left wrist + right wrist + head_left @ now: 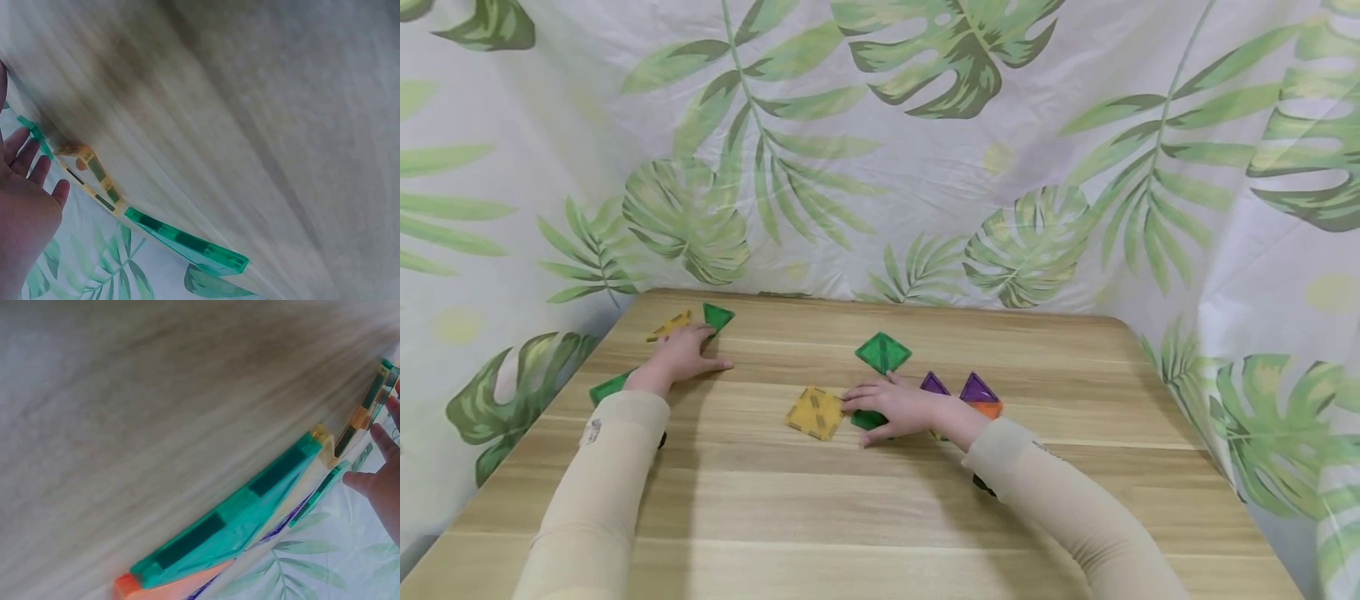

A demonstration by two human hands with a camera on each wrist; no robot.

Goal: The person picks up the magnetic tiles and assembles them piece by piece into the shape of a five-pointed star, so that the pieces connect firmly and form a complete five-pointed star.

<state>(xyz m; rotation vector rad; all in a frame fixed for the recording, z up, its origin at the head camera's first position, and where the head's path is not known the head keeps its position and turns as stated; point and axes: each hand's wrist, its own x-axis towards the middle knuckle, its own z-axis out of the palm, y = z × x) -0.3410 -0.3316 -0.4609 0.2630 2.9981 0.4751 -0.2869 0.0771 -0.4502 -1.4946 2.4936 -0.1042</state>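
At the table's far left, my left hand (683, 357) reaches over the wood with its thumb spread. Its fingertips come right up to a green triangular magnetic tile (718, 316). A yellow triangular tile (668, 326) lies beside the fingers, and another green tile (608, 387) sits by the wrist. Near the middle, my right hand (895, 406) spreads its fingers over a green tile (867, 419), which it partly covers. Those fingertips reach the edge of a yellow square shape (815, 413) made of triangles. Behind the hand lies a green diamond shape (883, 352) of two triangles.
Purple triangular tiles (979, 387) and an orange tile (988, 409) lie by the right wrist, partly hidden by the forearm. In the right wrist view a green tile (231, 519) is close to the camera. A leaf-patterned cloth (925, 167) hangs behind the wooden table (820, 517).
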